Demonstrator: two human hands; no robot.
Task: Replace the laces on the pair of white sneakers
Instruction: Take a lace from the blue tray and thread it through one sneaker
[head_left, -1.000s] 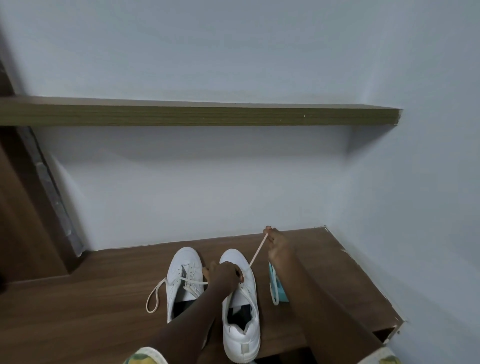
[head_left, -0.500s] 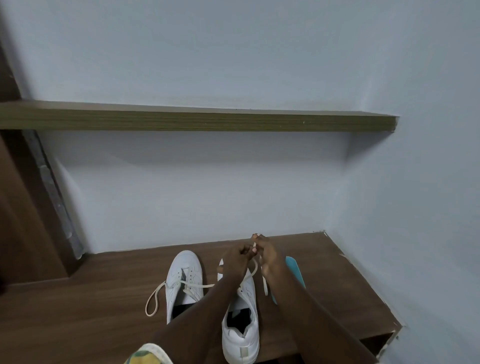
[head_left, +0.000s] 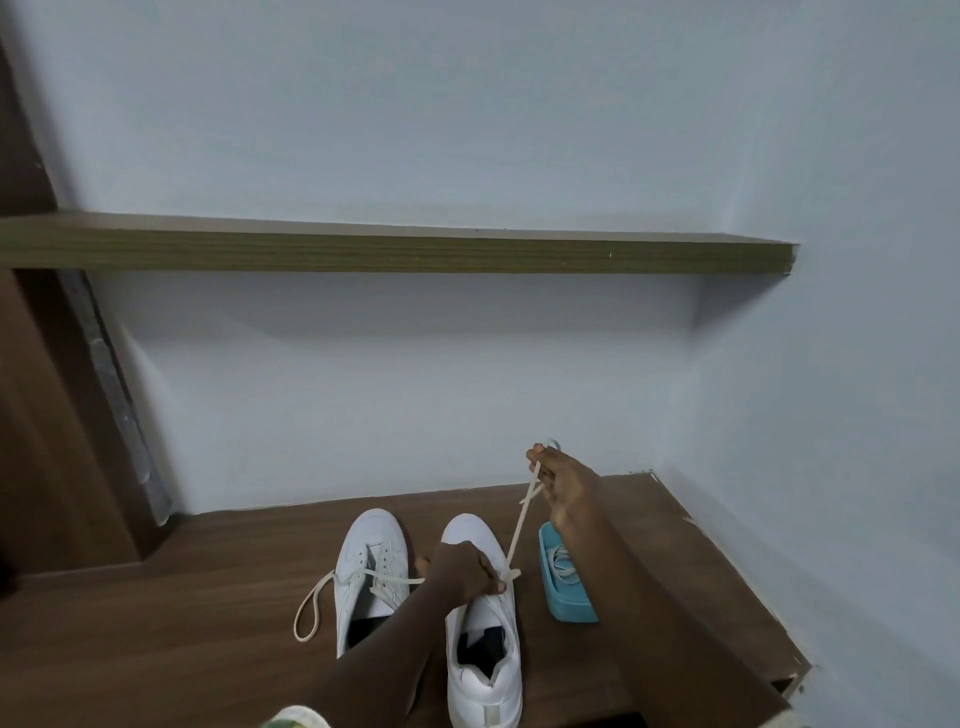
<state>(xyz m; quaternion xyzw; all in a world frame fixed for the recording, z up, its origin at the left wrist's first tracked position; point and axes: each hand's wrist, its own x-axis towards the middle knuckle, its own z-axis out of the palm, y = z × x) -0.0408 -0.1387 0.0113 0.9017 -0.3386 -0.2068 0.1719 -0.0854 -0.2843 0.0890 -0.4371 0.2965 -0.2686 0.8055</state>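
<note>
Two white sneakers stand side by side on the brown wooden surface (head_left: 208, 597), toes toward the wall. The left sneaker (head_left: 370, 561) has a cream lace (head_left: 311, 608) partly threaded, one end looping out to the left. My left hand (head_left: 465, 569) rests on the front of the right sneaker (head_left: 485, 660), fingers curled at its eyelets. My right hand (head_left: 563, 486) is raised above and to the right, pinching the cream lace end (head_left: 522, 519), which runs taut down to the right sneaker's eyelets.
A small teal tray (head_left: 553, 587) holding another bundled lace lies just right of the right sneaker. A wooden shelf (head_left: 395, 252) juts from the pale wall above. The surface's right front corner (head_left: 789, 680) is chipped. A dark wooden panel (head_left: 57, 467) stands at left.
My two hands were together over the right sneaker's toe half a second ago. Now my right hand has pulled the lace up and to the right, and my left hand has dropped onto the shoe.
</note>
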